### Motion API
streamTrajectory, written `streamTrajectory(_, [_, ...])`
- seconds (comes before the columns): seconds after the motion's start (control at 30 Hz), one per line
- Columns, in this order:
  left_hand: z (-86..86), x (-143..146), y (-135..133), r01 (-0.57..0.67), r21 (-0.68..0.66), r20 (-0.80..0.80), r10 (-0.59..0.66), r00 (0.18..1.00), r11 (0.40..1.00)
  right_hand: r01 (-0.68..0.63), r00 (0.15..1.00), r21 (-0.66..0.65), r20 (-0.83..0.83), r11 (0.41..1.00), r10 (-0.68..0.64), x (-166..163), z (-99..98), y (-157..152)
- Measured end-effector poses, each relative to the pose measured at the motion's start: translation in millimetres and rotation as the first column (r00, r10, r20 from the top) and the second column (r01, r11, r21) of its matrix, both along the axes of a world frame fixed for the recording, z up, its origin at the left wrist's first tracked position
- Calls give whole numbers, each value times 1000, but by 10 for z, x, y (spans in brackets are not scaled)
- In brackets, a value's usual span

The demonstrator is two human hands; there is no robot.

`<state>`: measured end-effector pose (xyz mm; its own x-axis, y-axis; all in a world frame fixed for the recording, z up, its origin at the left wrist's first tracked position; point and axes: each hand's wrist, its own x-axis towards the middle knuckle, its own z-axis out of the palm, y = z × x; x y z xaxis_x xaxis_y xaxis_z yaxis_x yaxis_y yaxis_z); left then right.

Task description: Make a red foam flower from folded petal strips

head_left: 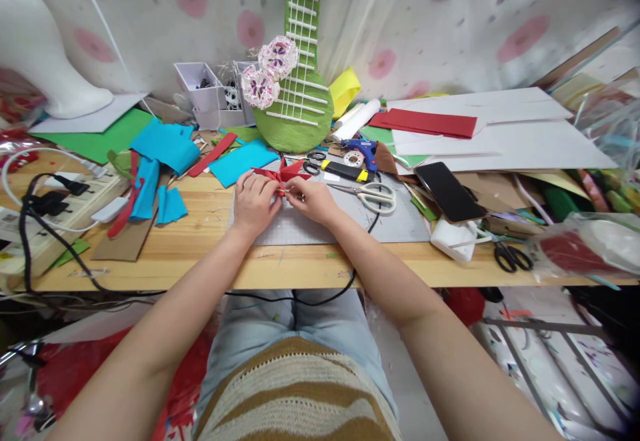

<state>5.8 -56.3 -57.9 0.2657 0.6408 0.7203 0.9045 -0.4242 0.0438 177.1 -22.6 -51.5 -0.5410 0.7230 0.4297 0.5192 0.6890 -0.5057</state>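
Between my two hands is a red paper piece [289,171] with pointed, petal-like ends, above the grey cutting mat [300,231]. Fingers of my left hand [254,199] are bent over its left side and press on it. From the right, my right hand [313,199] pinches at its lower middle, thumb and forefinger together. A thin pale bit shows at that pinch, too small to name. White-handled scissors [376,197] lie just right of my right hand. A yellow-and-black utility knife [347,171] and a blue glue gun [364,153] rest behind it.
Behind stands a green guitar-shaped craft [295,121] with paper flowers. Blue crepe paper [167,147] and a power strip [65,207] are at left. A phone [449,191], black scissors [513,256] and white boards [520,131] lie at right. A black cable [295,299] droops over the front edge.
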Motion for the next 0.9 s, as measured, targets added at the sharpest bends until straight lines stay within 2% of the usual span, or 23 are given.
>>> streamTrajectory(0.13, [34, -14, -49, 44, -31, 9, -44, 999, 999, -23, 995, 93, 103, 995, 13, 23, 53, -13])
streamTrajectory(0.27, [62, -44, -81, 66, -69, 18, -65, 998, 995, -27, 992, 147, 126, 989, 9, 37, 93, -28])
streamTrajectory(0.47, [62, -106, -65, 99, -164, 32, -95, 995, 981, -49, 988, 75, 150, 996, 37, 39, 91, -30])
streamTrajectory(0.67, [85, -123, -68, 110, -267, 129, -77, 989, 957, -54, 989, 25, 142, 998, 50, 23, 121, -64])
streamTrajectory(0.9, [100, -138, -59, 75, -315, 284, 19, 958, 946, -112, 969, 210, 241, 971, 59, 17, 92, -79])
